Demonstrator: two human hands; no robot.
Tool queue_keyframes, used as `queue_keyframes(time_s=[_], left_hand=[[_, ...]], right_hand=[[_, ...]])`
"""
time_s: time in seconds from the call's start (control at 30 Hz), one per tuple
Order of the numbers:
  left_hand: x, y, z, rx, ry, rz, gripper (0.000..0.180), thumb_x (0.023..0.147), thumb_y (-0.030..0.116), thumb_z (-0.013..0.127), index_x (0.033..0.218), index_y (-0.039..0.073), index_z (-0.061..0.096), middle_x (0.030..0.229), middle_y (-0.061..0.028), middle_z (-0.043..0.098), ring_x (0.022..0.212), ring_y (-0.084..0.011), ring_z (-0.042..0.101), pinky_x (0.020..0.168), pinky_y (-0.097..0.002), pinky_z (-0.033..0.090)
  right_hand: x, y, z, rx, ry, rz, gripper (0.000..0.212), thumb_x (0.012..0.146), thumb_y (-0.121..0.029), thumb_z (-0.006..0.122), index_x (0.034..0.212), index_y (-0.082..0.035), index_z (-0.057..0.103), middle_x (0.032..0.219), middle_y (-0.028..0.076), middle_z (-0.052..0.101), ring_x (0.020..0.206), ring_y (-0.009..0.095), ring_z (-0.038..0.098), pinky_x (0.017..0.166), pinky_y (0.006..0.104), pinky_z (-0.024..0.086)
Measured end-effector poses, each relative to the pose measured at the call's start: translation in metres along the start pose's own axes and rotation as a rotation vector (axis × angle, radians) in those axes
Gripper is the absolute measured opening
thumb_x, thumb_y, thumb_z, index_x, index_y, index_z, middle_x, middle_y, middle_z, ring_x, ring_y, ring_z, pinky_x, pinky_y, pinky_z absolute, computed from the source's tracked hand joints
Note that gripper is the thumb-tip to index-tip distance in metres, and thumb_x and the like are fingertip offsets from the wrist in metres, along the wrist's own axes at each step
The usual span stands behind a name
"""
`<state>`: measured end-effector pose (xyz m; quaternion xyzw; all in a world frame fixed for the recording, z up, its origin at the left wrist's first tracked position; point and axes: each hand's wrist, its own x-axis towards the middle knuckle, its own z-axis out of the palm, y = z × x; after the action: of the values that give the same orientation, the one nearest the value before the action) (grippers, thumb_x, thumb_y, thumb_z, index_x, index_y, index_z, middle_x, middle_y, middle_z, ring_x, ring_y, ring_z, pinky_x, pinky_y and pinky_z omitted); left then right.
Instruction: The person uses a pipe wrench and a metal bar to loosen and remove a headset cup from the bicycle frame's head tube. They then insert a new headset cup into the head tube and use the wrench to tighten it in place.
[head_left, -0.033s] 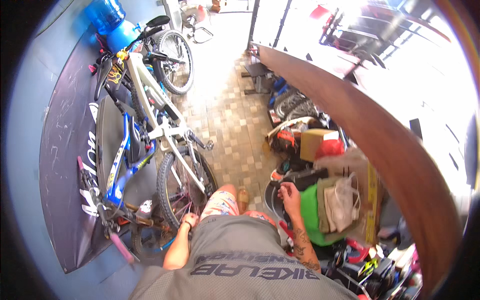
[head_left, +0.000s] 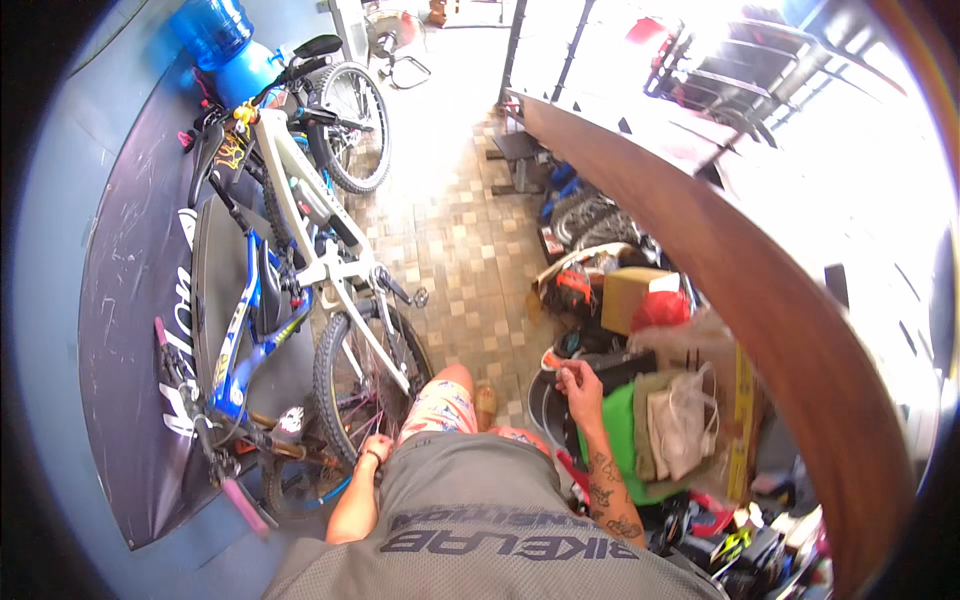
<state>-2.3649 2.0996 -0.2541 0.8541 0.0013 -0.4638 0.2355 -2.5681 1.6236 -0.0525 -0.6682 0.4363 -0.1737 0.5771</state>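
My left hand (head_left: 376,449) hangs by my left thigh, close beside the rear wheel (head_left: 338,395) of a white mountain bike (head_left: 318,262). A dark band circles its wrist, and its fingers are mostly hidden. On the other side, my right hand (head_left: 579,386) is raised over a round tub (head_left: 538,412), thumb and fingers drawn together. Whatever they may hold is too small to make out. A small orange-and-white thing (head_left: 550,359) appears just past the fingertips; I cannot tell if they touch. Green cloth (head_left: 622,432) and folded beige cloth (head_left: 678,425) lie right of this hand.
A blue bike (head_left: 236,345) leans at the left wall, near blue water jugs (head_left: 245,72). Along the right run a cardboard box (head_left: 633,292), a red item (head_left: 661,311), tyres (head_left: 583,215) and a long brown counter edge (head_left: 720,210). Tiled floor (head_left: 462,260) stretches ahead.
My right hand has shifted slightly up, its fingers drawn closer together. The view has moved a little; my left hand stays by the wheel.
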Motion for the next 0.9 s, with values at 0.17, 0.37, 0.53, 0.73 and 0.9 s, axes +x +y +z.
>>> queue_keyframes(time_s=[0.17, 0.37, 0.53, 0.73, 0.9], left_hand=[[0.035, 0.069, -0.031, -0.13, 0.036, -0.247, 0.022, 0.094, 0.025, 0.068, 0.085, 0.009, 0.078, 0.072, -0.0058, 0.072, 0.06, -0.0198, 0.066, 0.056, -0.0389, 0.053], [0.203, 0.228, -0.111, 0.733, -0.035, 0.496, 0.028, 0.1, 0.024, 0.063, 0.084, 0.007, 0.077, 0.072, -0.0092, 0.073, 0.057, -0.0227, 0.067, 0.057, -0.0406, 0.055], [0.377, 0.451, -0.204, -0.003, -0.097, 0.104, 0.032, 0.103, 0.024, 0.062, 0.078, 0.005, 0.068, 0.063, -0.0086, 0.067, 0.052, -0.0224, 0.064, 0.051, -0.0415, 0.052], [0.535, 0.745, -0.306, -0.436, 0.101, 0.346, 0.02, 0.102, 0.018, 0.065, 0.114, 0.003, 0.07, 0.082, -0.0078, 0.074, 0.069, -0.0169, 0.071, 0.065, -0.0337, 0.058], [0.62, 0.868, -0.366, -0.413, 0.083, 0.252, 0.019, 0.103, 0.019, 0.064, 0.112, 0.002, 0.069, 0.087, -0.0075, 0.074, 0.071, -0.0164, 0.072, 0.067, -0.0335, 0.06]], right_hand=[[0.191, -0.041, 0.024, -0.149, -0.2, -0.06, 0.018, 0.103, -0.014, 0.065, 0.112, 0.002, 0.068, 0.09, 0.009, 0.074, 0.08, 0.014, 0.07, 0.075, 0.0317, 0.058], [0.346, 0.029, 0.057, -0.494, -0.153, 0.129, 0.024, 0.098, -0.025, 0.068, 0.099, -0.001, 0.072, 0.078, 0.008, 0.073, 0.068, 0.016, 0.07, 0.065, 0.0345, 0.057], [0.353, 0.033, 0.028, -0.806, -0.375, 0.472, 0.053, 0.091, -0.05, 0.067, 0.106, 0.0, 0.075, 0.103, 0.025, 0.076, 0.108, 0.043, 0.072, 0.091, 0.0497, 0.057], [0.449, 0.001, 0.064, -0.759, -0.081, 0.754, 0.054, 0.091, -0.051, 0.066, 0.109, 0.0, 0.076, 0.106, 0.025, 0.076, 0.11, 0.043, 0.072, 0.092, 0.0502, 0.057], [0.651, -0.03, 0.108, -0.68, -0.26, 0.705, 0.053, 0.091, -0.049, 0.066, 0.112, -0.001, 0.076, 0.108, 0.024, 0.076, 0.11, 0.043, 0.072, 0.093, 0.05, 0.057]])
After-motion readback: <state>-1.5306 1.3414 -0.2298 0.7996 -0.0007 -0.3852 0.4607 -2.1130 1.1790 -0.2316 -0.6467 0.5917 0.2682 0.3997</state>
